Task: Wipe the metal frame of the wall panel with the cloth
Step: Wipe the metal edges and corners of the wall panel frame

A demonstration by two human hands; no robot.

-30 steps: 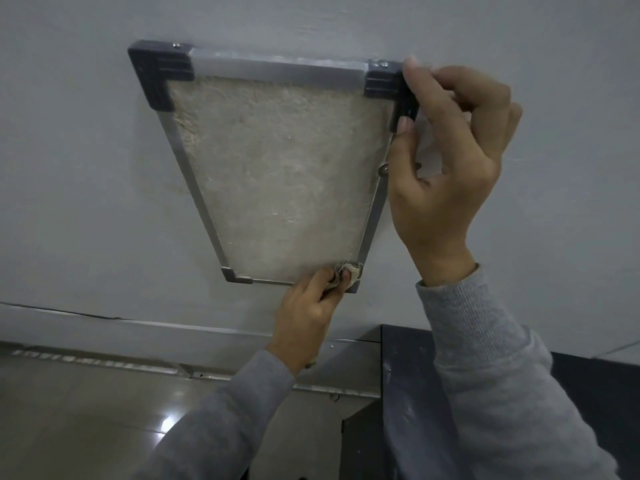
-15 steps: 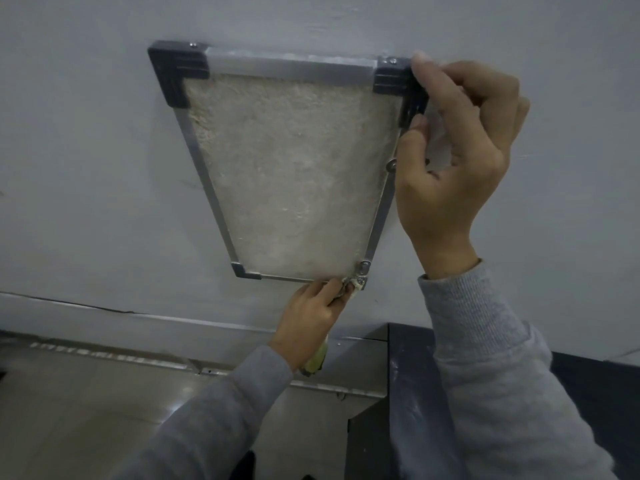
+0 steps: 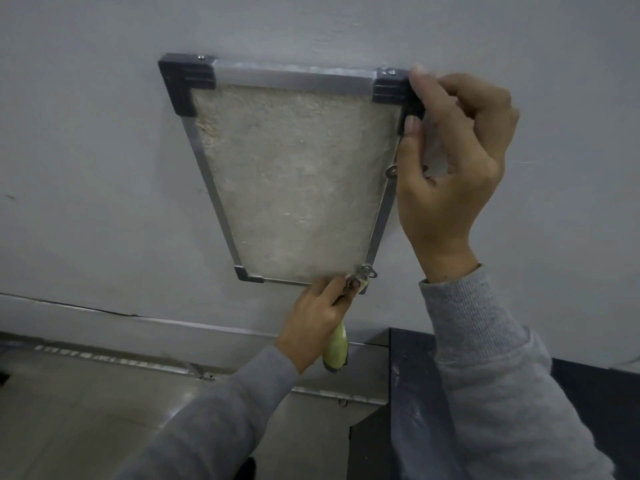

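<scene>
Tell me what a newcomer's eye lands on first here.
The metal-framed wall panel with its pale fibrous fill, mid-wall. The right hand grips its upper right black corner piece, while the left hand presses a cloth at the lower right corner.

Dim, flat, greyish light with soft shadows, slight overall blur and wide-angle bending toward the edges.

Rectangular wall panel with rough beige fibrous face, mounted flat on grey wall. Thin silver metal frame around it, dark plastic corner caps. Pale yellow-green cloth bunched against frame's lower right corner, tail hanging down.
</scene>
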